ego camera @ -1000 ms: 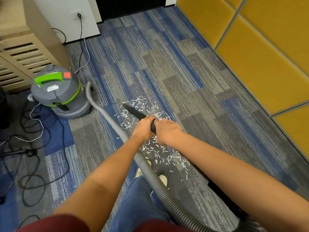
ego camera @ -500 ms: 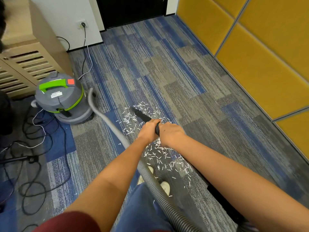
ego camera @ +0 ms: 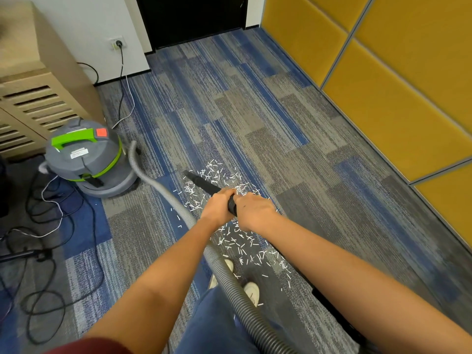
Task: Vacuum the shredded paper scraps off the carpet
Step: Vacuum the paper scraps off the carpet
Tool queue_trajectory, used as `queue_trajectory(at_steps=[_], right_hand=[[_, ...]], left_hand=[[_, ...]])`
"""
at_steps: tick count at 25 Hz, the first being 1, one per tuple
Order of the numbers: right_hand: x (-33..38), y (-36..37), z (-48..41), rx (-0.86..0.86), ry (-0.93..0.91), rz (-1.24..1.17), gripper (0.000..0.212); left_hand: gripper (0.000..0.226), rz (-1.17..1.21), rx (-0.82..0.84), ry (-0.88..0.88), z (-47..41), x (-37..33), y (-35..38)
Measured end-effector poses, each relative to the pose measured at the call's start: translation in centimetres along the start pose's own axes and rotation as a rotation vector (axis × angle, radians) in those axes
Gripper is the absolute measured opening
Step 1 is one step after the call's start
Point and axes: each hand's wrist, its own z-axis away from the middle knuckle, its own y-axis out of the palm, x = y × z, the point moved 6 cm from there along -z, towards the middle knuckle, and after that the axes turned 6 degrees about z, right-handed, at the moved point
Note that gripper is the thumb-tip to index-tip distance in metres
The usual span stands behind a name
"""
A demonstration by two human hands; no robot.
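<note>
Grip: left hand [ego camera: 217, 206] and right hand [ego camera: 255, 213] both curled round black tapered plastic nozzle [ego camera: 201, 182], left ahead, right just behind. Nozzle tip sits low at far-left edge of white shredded paper scraps [ego camera: 242, 242]. Scraps lie thick in band on blue-and-grey striped carpet [ego camera: 255, 111], from tip back under hands toward shoes. Grey ribbed hose [ego camera: 229, 277] runs left to grey canister vacuum with green handle [ego camera: 84, 159]. Judgement: early stage; nearly whole band left, plus few strays beside hose.
</note>
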Motion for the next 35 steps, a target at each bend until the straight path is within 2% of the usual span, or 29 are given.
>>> queue_trajectory(at_steps=[12,19,23,30,35], right_hand=[[-5.9,1.0,1.6,0.025,0.187,-0.084,0.051],[-5.3,2.6,3.2,0.042,0.077,-0.069,0.057],[-4.1,3.2,4.1,0.036,0.012,-0.036,0.055],[-3.9,4.8,5.1,0.039,-0.009,0.026,0.060],[-3.9,5.8,5.7,0.049,-0.041,0.036,0.057]], left_hand=[[0.030,0.042,0.180,0.091,-2.1,-6.8,4.1],[0.033,-0.066,0.145,0.061,0.5,-5.2,4.6],[0.035,-0.047,0.100,0.032,2.4,-4.1,4.6],[0.030,-0.063,0.054,0.013,4.4,-4.3,5.3],[0.040,-0.074,0.055,-0.013,5.8,-3.8,6.0]])
